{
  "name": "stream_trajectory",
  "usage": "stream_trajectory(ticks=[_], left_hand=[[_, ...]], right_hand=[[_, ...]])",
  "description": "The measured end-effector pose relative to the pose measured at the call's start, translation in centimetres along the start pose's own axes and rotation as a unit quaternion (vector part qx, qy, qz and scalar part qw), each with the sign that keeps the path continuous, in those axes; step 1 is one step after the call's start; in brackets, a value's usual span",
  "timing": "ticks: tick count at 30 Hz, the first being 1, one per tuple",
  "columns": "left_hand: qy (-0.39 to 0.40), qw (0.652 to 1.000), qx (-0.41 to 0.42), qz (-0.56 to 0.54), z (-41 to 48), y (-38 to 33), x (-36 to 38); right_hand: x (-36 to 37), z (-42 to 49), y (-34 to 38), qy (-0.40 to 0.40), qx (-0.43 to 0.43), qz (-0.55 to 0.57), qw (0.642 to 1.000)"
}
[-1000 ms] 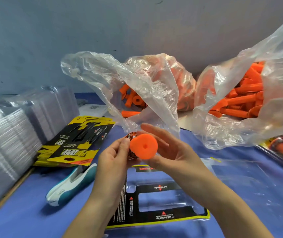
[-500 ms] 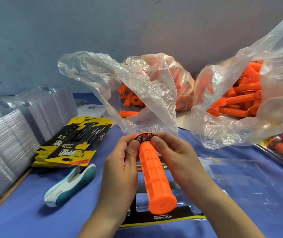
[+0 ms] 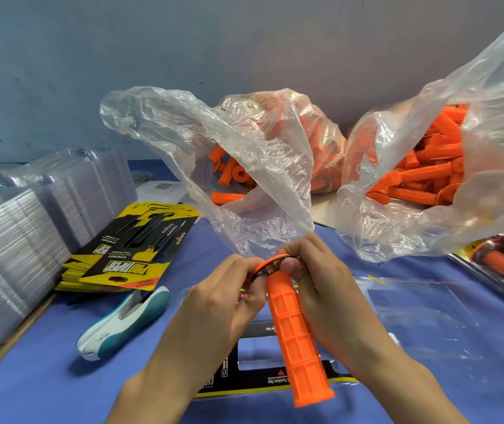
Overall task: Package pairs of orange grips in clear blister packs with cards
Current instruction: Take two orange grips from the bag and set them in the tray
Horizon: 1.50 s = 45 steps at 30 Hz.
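The flanged end of 1 orange grip (image 3: 296,341) is pinched by curled fingers (image 3: 302,250) of the left hand (image 3: 223,301) and right hand (image 3: 330,295), its body slanting toward the camera. Both hands are held above 1 card (image 3: 263,381) and 1 clear blister pack (image 3: 413,316) on the blue worktop (image 3: 46,377). 2 bags of grips are seen behind: centre bag (image 3: 260,179), right bag (image 3: 474,185).

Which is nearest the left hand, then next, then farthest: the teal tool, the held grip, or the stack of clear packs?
1. Grip: touching, the left hand pinches its top rim.
2. Teal tool: lying on the blue cloth, just left of the hand.
3. Stack of clear packs: along the far left edge.
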<state>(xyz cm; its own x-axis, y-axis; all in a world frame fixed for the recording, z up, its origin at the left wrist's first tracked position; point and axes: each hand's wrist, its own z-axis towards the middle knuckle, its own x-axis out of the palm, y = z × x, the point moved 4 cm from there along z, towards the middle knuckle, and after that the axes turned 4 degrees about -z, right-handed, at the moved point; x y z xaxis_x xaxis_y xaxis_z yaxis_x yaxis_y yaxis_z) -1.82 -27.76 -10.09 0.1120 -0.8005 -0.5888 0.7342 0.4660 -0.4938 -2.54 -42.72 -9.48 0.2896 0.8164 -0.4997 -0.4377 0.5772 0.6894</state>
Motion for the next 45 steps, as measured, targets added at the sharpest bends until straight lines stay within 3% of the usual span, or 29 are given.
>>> stream_trajectory(ticks=[9,20,32,37,45], left_hand=[[-0.012,0.994,-0.054,-0.091,0.2,0.2,0.2],[0.001,0.999,-0.045,-0.011,0.0,0.0,0.4],[0.026,0.995,-0.051,-0.085,0.2,-0.2,0.1],[0.034,0.998,-0.030,-0.044,0.2,-0.5,-0.1],[0.039,0.982,-0.091,-0.161,0.2,0.1,0.3]], right_hand=[[-0.7,0.0,0.1,-0.010,-0.014,-0.009,1.000],[-0.6,-0.2,0.1,-0.005,-0.023,0.018,1.000],[-1.1,-0.2,0.3,-0.009,-0.028,0.009,1.000],[-0.8,-0.3,0.3,-0.001,-0.043,0.008,0.999],[-1.4,-0.1,0.0,-0.026,0.002,0.057,0.998]])
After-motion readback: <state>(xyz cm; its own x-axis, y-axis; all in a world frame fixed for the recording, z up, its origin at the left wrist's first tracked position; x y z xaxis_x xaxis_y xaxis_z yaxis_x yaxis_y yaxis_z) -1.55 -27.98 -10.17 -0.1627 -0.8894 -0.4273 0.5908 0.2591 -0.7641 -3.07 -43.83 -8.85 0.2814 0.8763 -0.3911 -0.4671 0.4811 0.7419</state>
